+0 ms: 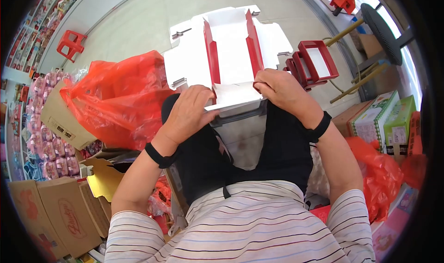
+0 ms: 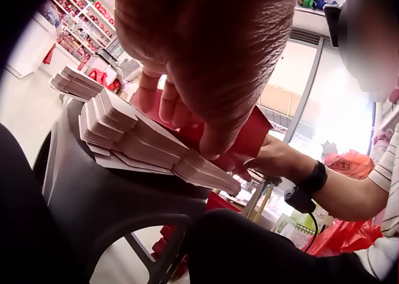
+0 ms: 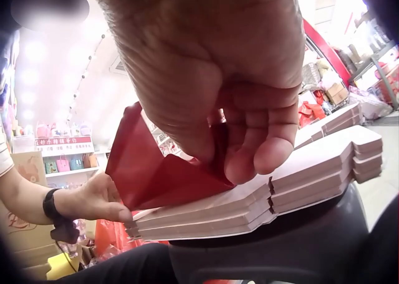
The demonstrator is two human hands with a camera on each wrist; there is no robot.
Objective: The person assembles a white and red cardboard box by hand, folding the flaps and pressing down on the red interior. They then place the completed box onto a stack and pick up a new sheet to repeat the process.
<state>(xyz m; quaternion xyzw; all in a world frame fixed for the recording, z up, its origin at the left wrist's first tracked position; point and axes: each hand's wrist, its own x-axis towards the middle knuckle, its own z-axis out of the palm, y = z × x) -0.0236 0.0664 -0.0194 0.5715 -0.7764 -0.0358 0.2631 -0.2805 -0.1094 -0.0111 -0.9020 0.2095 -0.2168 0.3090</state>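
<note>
A stack of flat white card sheets (image 1: 182, 55) (image 3: 312, 165) lies on a dark stool (image 2: 124, 196) between the person's knees. On top, a piece of card has red side flaps (image 1: 253, 45) standing up, its red outer face (image 2: 249, 134) (image 3: 156, 178) showing in both wrist views. The left hand (image 1: 188, 113) (image 2: 199, 59) pinches its near left corner, thumb at the near edge. At the near right corner the right hand (image 1: 286, 94) (image 3: 212, 65) pinches the red flap between thumb and curled fingers. The palms hide part of the card in the wrist views.
Small red boxes (image 1: 319, 62) stand right of the stack. A red plastic bag (image 1: 125, 96) and cartons (image 1: 62, 212) are at the left, with a low red stool (image 1: 70, 45) farther off. At the right are a chair (image 1: 381, 34), green boxes (image 1: 400, 124) and another red bag (image 1: 377, 180).
</note>
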